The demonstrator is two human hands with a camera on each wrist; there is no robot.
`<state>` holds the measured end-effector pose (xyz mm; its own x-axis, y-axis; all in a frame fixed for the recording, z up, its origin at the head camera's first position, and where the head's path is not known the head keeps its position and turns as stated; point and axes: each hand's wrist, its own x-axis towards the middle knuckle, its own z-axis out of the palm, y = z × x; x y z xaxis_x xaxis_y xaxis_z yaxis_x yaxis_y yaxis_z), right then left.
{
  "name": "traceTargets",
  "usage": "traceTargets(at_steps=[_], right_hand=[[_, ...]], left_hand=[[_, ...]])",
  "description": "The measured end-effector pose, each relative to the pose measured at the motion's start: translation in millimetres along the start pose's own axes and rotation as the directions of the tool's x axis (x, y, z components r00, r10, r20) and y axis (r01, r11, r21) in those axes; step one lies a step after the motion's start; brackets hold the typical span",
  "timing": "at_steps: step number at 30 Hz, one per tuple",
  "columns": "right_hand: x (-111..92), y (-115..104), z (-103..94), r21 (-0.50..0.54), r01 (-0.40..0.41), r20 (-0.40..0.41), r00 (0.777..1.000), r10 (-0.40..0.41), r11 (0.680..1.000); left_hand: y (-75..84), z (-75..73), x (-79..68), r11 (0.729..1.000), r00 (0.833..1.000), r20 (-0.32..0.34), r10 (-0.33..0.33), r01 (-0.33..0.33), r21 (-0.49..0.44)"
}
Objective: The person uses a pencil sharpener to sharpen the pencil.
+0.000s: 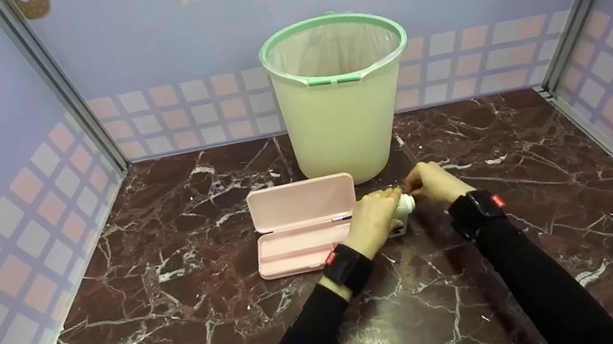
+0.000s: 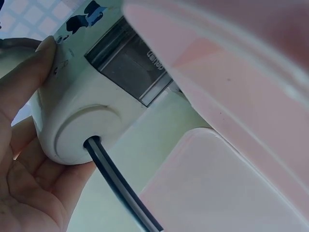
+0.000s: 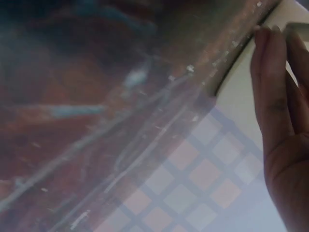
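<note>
My left hand (image 1: 375, 220) grips a white crank pencil sharpener (image 2: 91, 104) with a dark clear shavings drawer (image 2: 130, 65) and blue printed figures. A striped pencil (image 2: 120, 183) sticks out of the hole in the sharpener's end. At the sharpener's other side, my right hand (image 1: 434, 182) has bent fingers by the white end; in the right wrist view its fingertips pinch a greyish part (image 3: 298, 27), seemingly the crank handle, mostly hidden. Beside the left hand stands an open pink pencil case (image 1: 295, 253), its lid (image 1: 302, 203) raised.
A pale green bin (image 1: 342, 121) with a clear liner stands just behind the sharpener and case. Patterned panels (image 1: 164, 45) close in the dark red marbled tabletop (image 1: 193, 318) at the back and both sides.
</note>
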<state>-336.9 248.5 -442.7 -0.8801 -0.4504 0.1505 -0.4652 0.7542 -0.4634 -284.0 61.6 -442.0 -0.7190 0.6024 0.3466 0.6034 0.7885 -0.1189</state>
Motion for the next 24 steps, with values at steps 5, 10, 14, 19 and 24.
traceTargets(at_steps=[5, 10, 14, 19, 24], right_hand=[[-5.1, 0.6, -0.2, 0.031, -0.009, 0.104, 0.995, 0.006, 0.999], [-13.1, 0.0, 4.7, 0.131, -0.032, 0.182, 0.983, 0.008, 0.991], [-17.1, -0.9, 7.1, 0.212, -0.070, 0.221, 0.975, 0.022, 0.975], [-24.7, -1.7, 8.6, 0.287, -0.075, 0.259, 0.966, -0.002, 0.955], [-36.1, -3.8, 6.0, 0.287, -0.015, 0.242, 0.969, -0.057, 0.958]], left_hand=[[1.7, 1.1, 0.3, 1.000, 1.000, -0.006, -0.012, 0.012, -0.019], [2.3, 2.5, -1.0, 1.000, 0.999, -0.016, -0.030, 0.030, -0.006], [1.9, 1.9, -2.7, 0.999, 0.999, -0.024, -0.043, 0.043, 0.001], [3.2, 0.9, -3.7, 0.998, 0.998, -0.036, -0.057, 0.058, 0.002], [7.0, -1.0, -1.8, 0.997, 0.997, -0.028, -0.076, 0.076, -0.003]])
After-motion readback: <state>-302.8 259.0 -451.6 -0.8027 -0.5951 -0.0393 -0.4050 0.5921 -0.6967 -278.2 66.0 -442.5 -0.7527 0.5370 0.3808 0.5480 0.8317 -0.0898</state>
